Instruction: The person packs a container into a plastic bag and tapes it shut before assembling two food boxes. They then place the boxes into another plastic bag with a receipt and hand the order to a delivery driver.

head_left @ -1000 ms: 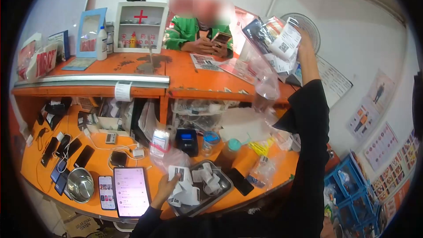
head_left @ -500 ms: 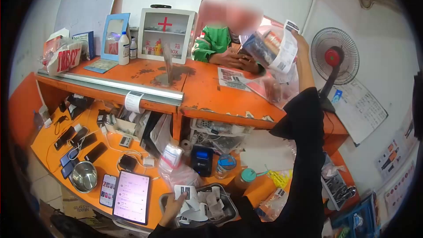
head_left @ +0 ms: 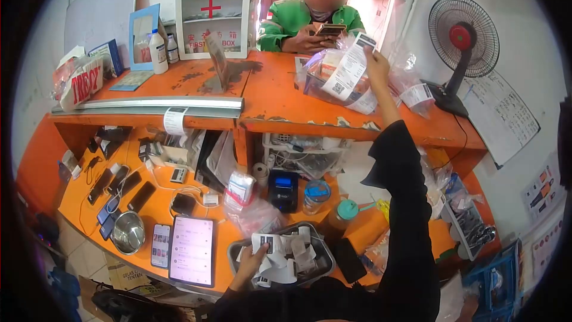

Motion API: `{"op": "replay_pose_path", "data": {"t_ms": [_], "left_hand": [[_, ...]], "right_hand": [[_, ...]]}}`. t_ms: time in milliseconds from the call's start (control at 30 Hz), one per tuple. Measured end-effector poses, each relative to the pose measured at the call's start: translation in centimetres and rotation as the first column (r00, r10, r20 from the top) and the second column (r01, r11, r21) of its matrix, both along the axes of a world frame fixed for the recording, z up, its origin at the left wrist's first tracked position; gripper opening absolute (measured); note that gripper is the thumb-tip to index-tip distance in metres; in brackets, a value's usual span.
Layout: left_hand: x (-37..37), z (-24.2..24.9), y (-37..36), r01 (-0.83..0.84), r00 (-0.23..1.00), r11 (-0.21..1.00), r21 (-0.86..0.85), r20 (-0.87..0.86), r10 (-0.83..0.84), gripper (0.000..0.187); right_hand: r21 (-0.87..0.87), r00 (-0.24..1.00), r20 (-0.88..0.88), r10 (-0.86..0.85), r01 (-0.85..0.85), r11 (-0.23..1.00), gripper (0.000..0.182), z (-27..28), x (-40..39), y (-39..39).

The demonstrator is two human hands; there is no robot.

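Observation:
My right hand (head_left: 377, 69), arm stretched over the raised counter, pinches the top of a long white printed slip (head_left: 347, 67) with a QR code. The slip lies against a clear plastic bag of goods (head_left: 319, 79) resting on the counter top. My left hand (head_left: 252, 263) is closed on white paper receipts (head_left: 275, 265) at the near side of a grey tray (head_left: 325, 260). Small rolled and folded papers fill the tray. Close by are a tablet (head_left: 192, 250), a bagged bundle (head_left: 240, 190) and a dark phone (head_left: 349, 260).
Across the counter (head_left: 274, 92) a person in a green jacket (head_left: 280, 21) holds a phone (head_left: 331, 29). A fan (head_left: 462, 39) stands at right, a first aid box (head_left: 215, 24) at left. A steel bowl (head_left: 128, 232), cup (head_left: 317, 196) and teal-lidded bottle (head_left: 348, 210) occupy the desk.
My right hand has come down and left; the bag, raised above the counter before, now rests on it. My left hand stays on the receipts. The camera view has shifted.

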State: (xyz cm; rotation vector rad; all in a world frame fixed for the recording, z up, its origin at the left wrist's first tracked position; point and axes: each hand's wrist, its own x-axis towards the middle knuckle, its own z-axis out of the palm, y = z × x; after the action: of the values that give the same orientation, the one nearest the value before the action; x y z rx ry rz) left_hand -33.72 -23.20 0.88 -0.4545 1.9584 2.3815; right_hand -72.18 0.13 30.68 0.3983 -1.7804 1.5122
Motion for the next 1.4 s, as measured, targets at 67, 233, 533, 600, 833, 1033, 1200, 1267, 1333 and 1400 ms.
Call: {"op": "replay_pose_path", "data": {"t_ms": [67, 233, 533, 600, 833, 1033, 1200, 1267, 1333, 1400], "left_hand": [[0.1, 0.0, -0.3, 0.005, 1.000, 1.000, -0.013, 0.000, -0.005, 0.022], [0.1, 1.5, -0.5, 0.105, 0.994, 0.994, -0.018, 0.005, -0.105, 0.024], [-5.2, 9.9, 11.1, 0.111, 0.947, 0.991, -0.079, -0.294, -0.130, 0.028], [-4.2, 8.5, 15.9, 0.051, 0.780, 0.493, 0.868, -0.343, 0.523, 0.028], [-7.8, 8.6, 12.8, -0.284, 0.860, 0.936, -0.209, -0.487, 0.152, 0.025], [-4.9, 10.0, 12.4, -0.134, 0.925, 0.991, -0.015, -0.360, 0.119, 0.024], [-3.9, 10.1, 11.5, 0.252, 0.894, 0.909, -0.332, -0.280, -0.350, 0.023], [-3.9, 10.0, 11.2, 0.355, 0.791, 0.784, -0.509, -0.284, -0.542, 0.025], [-3.5, 10.6, 11.3, 0.462, 0.626, 0.702, -0.542, -0.362, -0.691, 0.024], [-3.1, 11.0, 11.3, 0.483, 0.503, 0.628, -0.610, -0.393, -0.769, 0.023]], "right_hand": [[0.102, 0.893, -0.306, -0.330, 0.375, 0.921, 0.027, 0.9, 3.4, 0.9], [-0.641, 0.939, -0.342, -0.018, -0.219, 0.736, 0.009, -0.9, 20.0, 4.8], [-0.450, 0.959, -0.282, 0.002, -0.134, 0.883, 0.015, -19.1, 34.6, -5.2], [-0.140, 0.929, -0.371, 0.017, -0.074, 0.987, 0.013, -18.5, 35.8, -3.4], [-0.247, 0.993, 0.034, -0.109, 0.114, 0.962, 0.023, -21.4, 33.6, 3.5], [-0.381, 0.854, 0.343, -0.391, 0.507, 0.773, 0.027, -30.0, 26.4, 16.1], [0.760, 0.695, 0.164, -0.700, 0.363, 0.540, 0.045, -30.1, 27.7, 14.1], [0.190, 0.930, 0.328, -0.166, 0.107, 0.976, 0.060, -25.8, 30.6, 12.5], [0.148, 0.960, 0.275, 0.049, -0.092, 0.985, 0.055, -20.5, 34.4, 9.2], [0.094, 0.937, 0.264, 0.228, -0.261, 0.961, 0.050, -17.7, 38.6, 6.5]]}}
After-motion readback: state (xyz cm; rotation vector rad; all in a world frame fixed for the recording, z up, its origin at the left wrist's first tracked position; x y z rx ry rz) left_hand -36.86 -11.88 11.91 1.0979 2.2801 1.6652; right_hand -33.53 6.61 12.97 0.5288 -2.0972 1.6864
